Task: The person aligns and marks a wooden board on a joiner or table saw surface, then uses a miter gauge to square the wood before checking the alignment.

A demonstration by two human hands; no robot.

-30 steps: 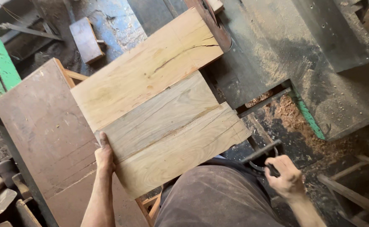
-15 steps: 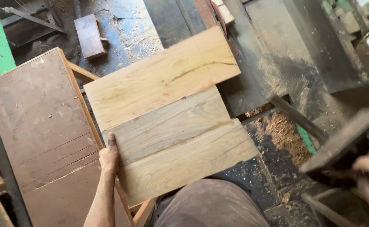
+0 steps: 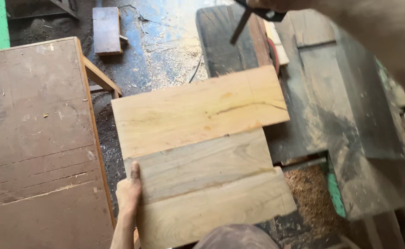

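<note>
Left hand (image 3: 128, 193) still lies flat, open, against the boards (image 3: 202, 157); right hand, earlier low, now raised, grip untellable.

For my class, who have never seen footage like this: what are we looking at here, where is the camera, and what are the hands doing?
The picture comes from a camera worn on a person's head, looking down at their own work in a woodworking shop. No machine is doing the handling, only two bare hands.

The left hand rests flat against the left edge of a panel of pale boards, three planks lying side by side. The panel's far end lies on a dark, dusty machine table.

The right arm reaches across the top right, blurred. Its hand is mostly out of the frame, seemingly holding a dark tool; what kind of tool cannot be told.

To the left stands a brown wooden table. Sawdust lies heaped below the machine, and a small wooden block sits on the floor.
</note>
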